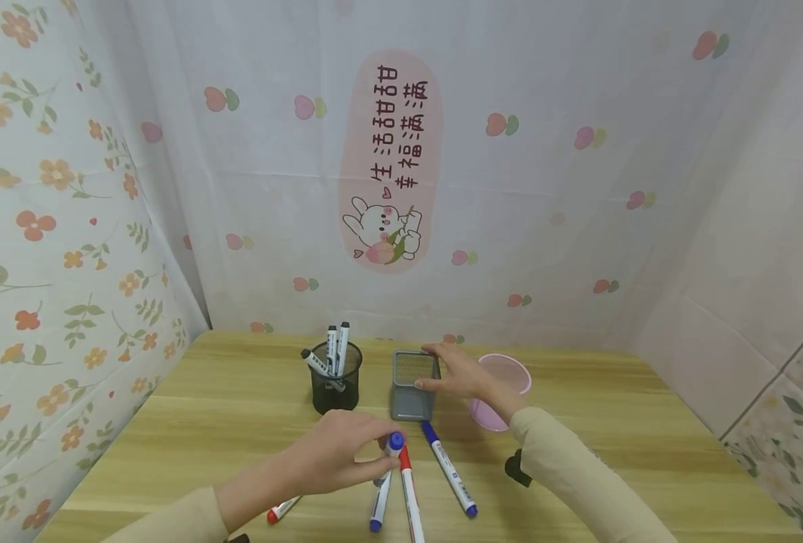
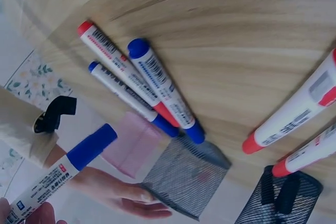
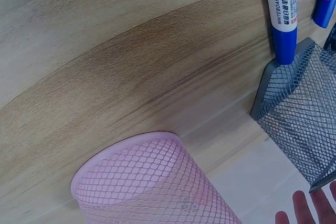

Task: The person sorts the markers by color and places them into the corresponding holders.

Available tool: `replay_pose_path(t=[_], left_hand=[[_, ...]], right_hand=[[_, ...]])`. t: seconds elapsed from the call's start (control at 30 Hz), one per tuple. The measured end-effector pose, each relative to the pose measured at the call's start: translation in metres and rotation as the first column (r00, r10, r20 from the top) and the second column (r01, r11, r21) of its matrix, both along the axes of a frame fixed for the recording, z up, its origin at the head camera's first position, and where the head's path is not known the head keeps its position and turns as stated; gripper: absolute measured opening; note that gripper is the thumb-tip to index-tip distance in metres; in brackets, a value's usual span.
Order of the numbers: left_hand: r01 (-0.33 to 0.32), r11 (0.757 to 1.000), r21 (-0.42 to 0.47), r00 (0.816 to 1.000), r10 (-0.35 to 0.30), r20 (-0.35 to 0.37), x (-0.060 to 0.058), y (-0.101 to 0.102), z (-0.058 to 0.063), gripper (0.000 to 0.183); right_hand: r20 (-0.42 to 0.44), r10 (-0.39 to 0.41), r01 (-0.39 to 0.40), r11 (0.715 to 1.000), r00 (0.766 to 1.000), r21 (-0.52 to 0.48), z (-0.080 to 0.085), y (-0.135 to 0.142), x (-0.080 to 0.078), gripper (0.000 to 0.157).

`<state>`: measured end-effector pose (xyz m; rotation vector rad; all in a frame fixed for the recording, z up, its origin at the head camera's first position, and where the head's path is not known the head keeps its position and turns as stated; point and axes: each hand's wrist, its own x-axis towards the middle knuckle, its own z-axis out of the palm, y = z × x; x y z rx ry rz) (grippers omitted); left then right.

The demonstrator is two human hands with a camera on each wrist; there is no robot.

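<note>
My left hand (image 1: 336, 452) pinches a blue-capped whiteboard marker (image 2: 58, 177) between thumb and fingers, its blue end tilted up above the table. Beyond it stands a grey mesh pen holder (image 1: 412, 403), square-rimmed. My right hand (image 1: 465, 375) grips the holder by its right side, thumb at the front and fingers at the rear rim. Below the hands lie a blue marker (image 1: 451, 471), a red marker (image 1: 411, 498) and another blue marker (image 1: 380, 504). A further red marker (image 1: 283, 509) is partly hidden by my left arm.
At the left, a round black mesh pen holder (image 1: 335, 392) contains several black-capped markers (image 1: 332, 351). A pink mesh pen holder (image 1: 489, 416) stands right of the grey one, partly behind my right forearm. Printed cloth (image 1: 272, 188) hangs behind the wooden table (image 1: 238, 422).
</note>
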<state>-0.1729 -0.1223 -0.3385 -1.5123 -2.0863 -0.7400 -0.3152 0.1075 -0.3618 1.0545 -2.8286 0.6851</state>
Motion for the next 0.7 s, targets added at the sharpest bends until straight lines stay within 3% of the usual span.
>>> replay_pose_path(t=[0.2, 0.43, 0.7], left_hand=[[0.04, 0.997, 0.07, 0.992, -0.048, 0.117, 0.0, 0.003, 0.011, 0.022], [0.081, 0.984, 0.161, 0.978, -0.11, 0.178, -0.006, 0.008, 0.016, 0.021], [-0.005, 0.989, 0.149, 0.973, -0.03, 0.231, -0.017, 0.005, 0.022, 0.016]], right_hand=[[0.007, -0.013, 0.013, 1.0, 1.0, 0.003, 0.001, 0.001, 0.001, 0.07], [0.023, -0.031, 0.031, 0.999, 0.999, -0.011, 0.0, 0.002, 0.002, 0.071], [0.023, -0.046, 0.047, 0.999, 0.999, -0.011, 0.0, -0.001, 0.002, 0.07]])
